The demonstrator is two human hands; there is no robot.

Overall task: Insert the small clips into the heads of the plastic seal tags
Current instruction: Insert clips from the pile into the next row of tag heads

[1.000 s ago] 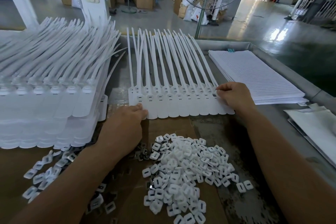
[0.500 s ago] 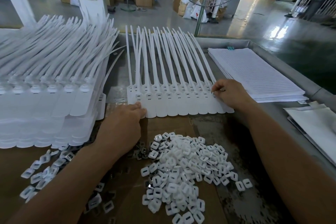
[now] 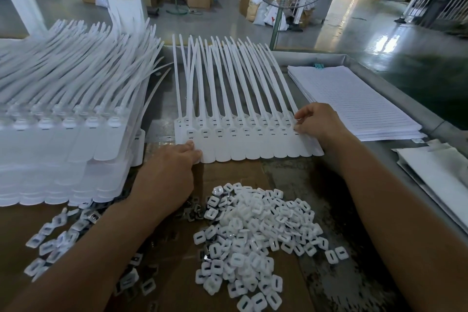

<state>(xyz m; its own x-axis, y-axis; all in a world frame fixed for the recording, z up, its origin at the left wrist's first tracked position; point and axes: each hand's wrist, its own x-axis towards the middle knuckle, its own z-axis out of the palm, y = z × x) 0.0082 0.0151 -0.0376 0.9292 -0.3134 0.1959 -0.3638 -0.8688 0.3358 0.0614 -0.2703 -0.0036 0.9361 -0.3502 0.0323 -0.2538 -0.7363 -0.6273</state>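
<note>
**Tag row lies crosswise; clips on the near side**

The tabletop (image 3: 316,185) carries a row of seal tags (image 3: 253,149) laid side by side just ahead of your hands. The row's long axis runs left to right. Each tag's own long axis runs away from you, with the strap tips pointing far and the broad flags pointing near. The heads (image 3: 233,131) form a band across the row where strap meets flag, slots facing up. The pile of clips (image 3: 255,230) lies on the near side of the row, between your forearms and closer to your left hand (image 3: 164,177). That hand presses the row's near-left corner with fairly straight fingers. Your right hand (image 3: 319,124) has curled fingers pinching the row's right end at head level; whether it also carries a clip cannot be told. Either hand would likely have to draw back toward you to fetch a clip.
</note>
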